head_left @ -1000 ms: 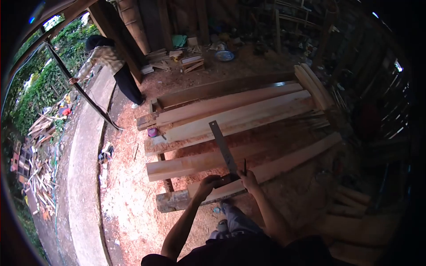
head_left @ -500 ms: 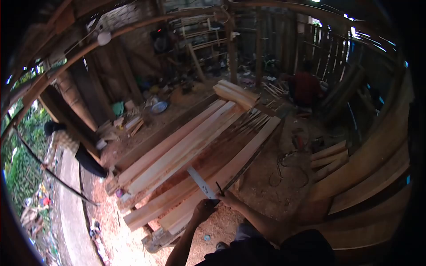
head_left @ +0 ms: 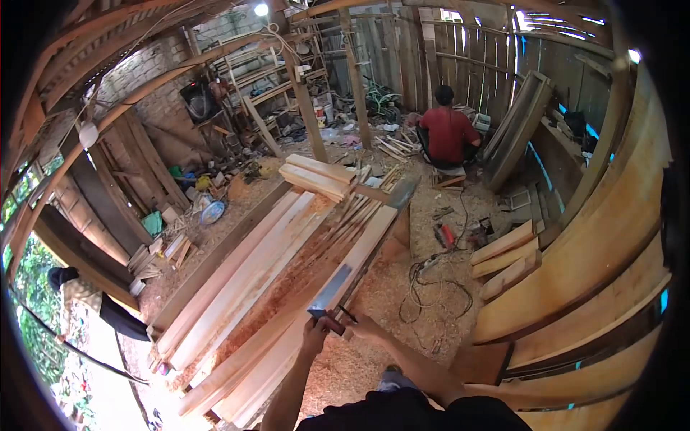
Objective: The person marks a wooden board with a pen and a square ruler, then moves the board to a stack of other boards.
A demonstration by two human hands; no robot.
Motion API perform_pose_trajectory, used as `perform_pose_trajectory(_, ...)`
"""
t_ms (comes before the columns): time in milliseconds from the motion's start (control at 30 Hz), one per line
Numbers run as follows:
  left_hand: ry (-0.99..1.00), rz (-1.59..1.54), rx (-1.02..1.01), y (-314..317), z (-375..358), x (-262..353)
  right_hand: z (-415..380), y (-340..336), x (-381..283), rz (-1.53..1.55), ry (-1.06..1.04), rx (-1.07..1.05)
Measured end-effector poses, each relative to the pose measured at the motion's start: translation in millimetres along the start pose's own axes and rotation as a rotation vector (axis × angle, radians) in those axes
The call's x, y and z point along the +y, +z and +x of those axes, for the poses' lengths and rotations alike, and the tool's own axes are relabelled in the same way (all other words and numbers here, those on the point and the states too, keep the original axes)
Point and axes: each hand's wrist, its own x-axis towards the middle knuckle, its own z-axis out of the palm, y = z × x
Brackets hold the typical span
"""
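My left hand (head_left: 314, 337) is closed round the dark reddish stock of a try square (head_left: 335, 281). The square's flat metal blade lies along the top of a long plank (head_left: 370, 235), pointing away from me. Close beside the stock, my right hand (head_left: 366, 329) pinches a thin dark pencil (head_left: 347, 314), its upper end leaning toward the square. Several sawn boards (head_left: 244, 280) run side by side to the left of this plank, with wood shavings (head_left: 277, 294) between them.
Short stacked beams (head_left: 316, 177) rest across the far end. A coiled cable (head_left: 431, 294) and a red-bodied power tool (head_left: 445, 235) lie on the floor at right. Large curved boards (head_left: 575, 287) stand along the right. A person in red (head_left: 447, 133) sits behind; another person (head_left: 86, 298) bends at left.
The try square has swung from pointing left across the gap to lying along the near plank. Both hands stay at its stock. My view has shifted, and the scene looks brighter.
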Motion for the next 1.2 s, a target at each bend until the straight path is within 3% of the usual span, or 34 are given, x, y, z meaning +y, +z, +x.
perform_pose_trajectory(100,-0.014,-0.382,-0.057,40.9,27.5,2.4,-4.6,-56.5,-12.4,0.030,0.021,-0.056)
perform_pose_trajectory(200,-0.072,-0.434,-0.079,81.8,47.0,15.8,-8.2,-100.9,-18.3,0.158,0.067,-0.071)
perform_pose_trajectory(233,-0.081,-0.422,-0.189,85.3,60.9,8.5,-7.4,-115.5,-18.7,0.150,0.064,-0.013)
perform_pose_trajectory(300,-0.134,-0.413,-0.169,106.6,74.1,3.9,6.7,-133.1,11.1,0.068,0.013,0.130)
perform_pose_trajectory(467,-0.177,-0.427,-0.124,137.5,122.0,-3.1,-3.6,-201.0,-13.9,0.149,0.204,0.069)
perform_pose_trajectory(533,-0.168,-0.286,-0.077,138.9,148.2,-16.0,3.5,-222.6,-17.6,0.186,0.108,0.136)
perform_pose_trajectory(600,-0.179,0.323,-0.123,151.3,174.2,-21.3,23.0,-238.6,-7.5,0.068,0.062,0.127)
perform_pose_trajectory(633,-0.200,0.369,-0.167,162.2,182.5,-18.5,32.0,-241.0,-5.3,-0.040,-0.025,0.195)
perform_pose_trajectory(667,-0.197,0.366,-0.167,172.2,195.2,-19.3,41.3,-244.1,-3.4,-0.148,-0.113,0.263)
perform_pose_trajectory(733,-0.533,0.158,-0.237,188.1,231.5,-28.8,57.4,-253.6,-11.6,-0.208,-0.196,0.225)
perform_pose_trajectory(767,-0.575,0.114,-0.195,195.2,251.9,-36.1,65.3,-263.2,-13.8,-0.268,-0.275,0.182)
perform_pose_trajectory(833,-0.597,0.029,-0.190,202.7,298.0,-61.9,100.3,-283.3,12.9,-0.416,-0.359,0.178)
perform_pose_trajectory(933,-0.597,-0.018,-0.176,216.3,370.0,-49.7,145.8,-326.2,20.1,-0.598,-0.440,0.156)
perform_pose_trajectory(1000,-0.608,0.031,-0.154,227.4,401.6,-39.7,167.1,-356.2,18.6,-0.635,-0.645,0.166)
perform_pose_trajectory(1133,-0.462,-0.260,0.151,256.6,464.5,-50.2,207.0,-422.9,5.6,-0.462,-0.518,0.026)
perform_pose_trajectory(1200,-0.473,-0.246,0.112,242.1,512.6,-99.1,222.7,-446.0,11.7,-0.471,-0.305,0.259)
